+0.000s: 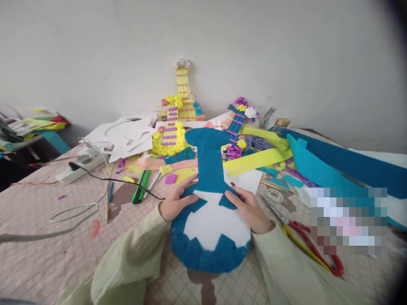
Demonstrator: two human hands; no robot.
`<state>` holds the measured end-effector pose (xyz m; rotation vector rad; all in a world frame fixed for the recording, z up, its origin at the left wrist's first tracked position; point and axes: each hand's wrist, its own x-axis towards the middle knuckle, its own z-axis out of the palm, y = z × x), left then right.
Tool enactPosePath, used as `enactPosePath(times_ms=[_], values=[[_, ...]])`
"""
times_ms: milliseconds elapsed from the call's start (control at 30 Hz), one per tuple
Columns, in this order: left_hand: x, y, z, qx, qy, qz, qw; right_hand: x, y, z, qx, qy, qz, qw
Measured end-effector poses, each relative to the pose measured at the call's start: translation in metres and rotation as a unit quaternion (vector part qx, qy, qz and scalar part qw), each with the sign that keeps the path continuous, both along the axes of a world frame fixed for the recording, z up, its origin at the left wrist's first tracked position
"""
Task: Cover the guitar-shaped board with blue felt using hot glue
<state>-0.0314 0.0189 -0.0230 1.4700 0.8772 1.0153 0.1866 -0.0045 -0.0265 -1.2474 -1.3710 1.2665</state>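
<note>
A guitar-shaped cutout [210, 163] wrapped in blue crepe paper is held upright-facing in front of me, its neck pointing away. Folded blue flaps ring a bare white patch on its body. My left hand [178, 199] grips the left side of the body near the neck, thumb on top, fingers mostly hidden underneath. On the opposite side, my right hand [249, 209] holds the edge in the same way, its thumb pressing a blue flap. Red-handled scissors [305, 237] and a yellow-handled tool lie right of my right hand.
Decorated paper guitars [182, 91] lean against the wall behind. A green utility knife [140, 187], a power strip [82, 167] with cables and white paper scraps [132, 137] lie at left. Yellow crepe strips [257, 161] and large blue crepe sheets [349, 159] spread at right.
</note>
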Motion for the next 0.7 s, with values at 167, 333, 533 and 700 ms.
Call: enactPosePath(times_ms=[167,333,533,700], values=[[0.0000,-0.0019,-0.0009,-0.007,0.009,-0.007,1.000,0.0017,0.0024,-0.0066,0.016,-0.016,0.009,1.000],[0.0027,-0.0042,0.0034,0.015,0.055,0.004,0.998,0.0029,0.0028,-0.0077,0.034,-0.030,0.034,0.998],[0.0046,-0.0070,0.0079,0.048,0.098,0.019,0.994,0.0032,-0.0027,-0.0023,0.044,0.007,0.047,0.998],[0.0056,-0.0085,0.0059,0.050,0.105,0.043,0.992,0.0023,-0.0044,-0.0003,0.033,0.000,0.034,0.999]])
